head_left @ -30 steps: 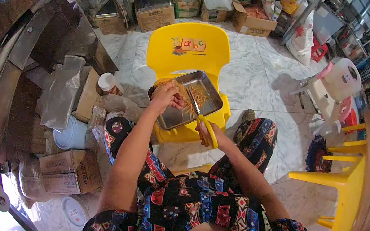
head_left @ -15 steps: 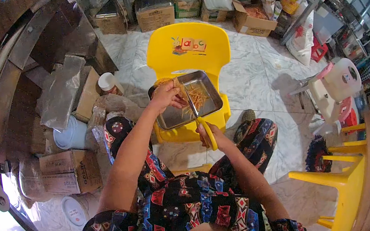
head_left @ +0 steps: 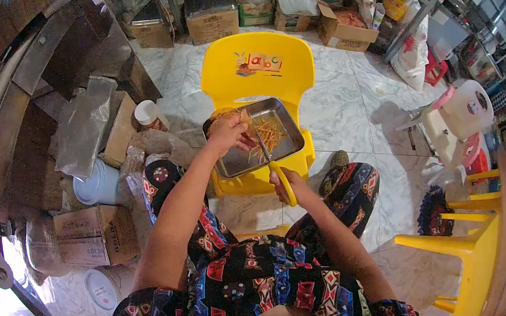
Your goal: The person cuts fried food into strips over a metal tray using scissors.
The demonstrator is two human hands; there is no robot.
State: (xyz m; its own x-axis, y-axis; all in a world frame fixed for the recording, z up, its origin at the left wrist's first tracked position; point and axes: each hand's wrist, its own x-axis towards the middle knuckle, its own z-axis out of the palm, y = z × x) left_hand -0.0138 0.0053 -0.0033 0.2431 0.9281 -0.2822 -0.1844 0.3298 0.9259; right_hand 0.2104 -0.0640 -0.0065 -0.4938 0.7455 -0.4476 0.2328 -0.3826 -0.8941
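My left hand point(head_left: 230, 133) is closed on a thin tan-orange sheet of food point(head_left: 245, 118), whose exact kind I cannot make out. My right hand point(head_left: 291, 186) grips a pair of scissors point(head_left: 282, 180) by its yellow handles, the blades pointing up to the sheet's edge. Below both hands, a rectangular metal tray point(head_left: 295, 145) rests on the seat of a small yellow chair point(head_left: 253, 50). Thin cut strips point(head_left: 270, 130) lie loosely in the tray. Behind my left hand, more orange food point(head_left: 220, 116) shows at the tray's far left, partly hidden.
To the left are a cardboard box point(head_left: 91, 234), a pale blue bucket point(head_left: 97, 182) and a white-lidded jar point(head_left: 148, 113). Several boxes point(head_left: 213, 23) line the back. A white-and-pink chair point(head_left: 465, 110) and a yellow chair point(head_left: 468, 243) stand to the right.
The sheet in my left hand has shifted slightly at the scissor blades. Both hands keep nearly the same place over the tray.
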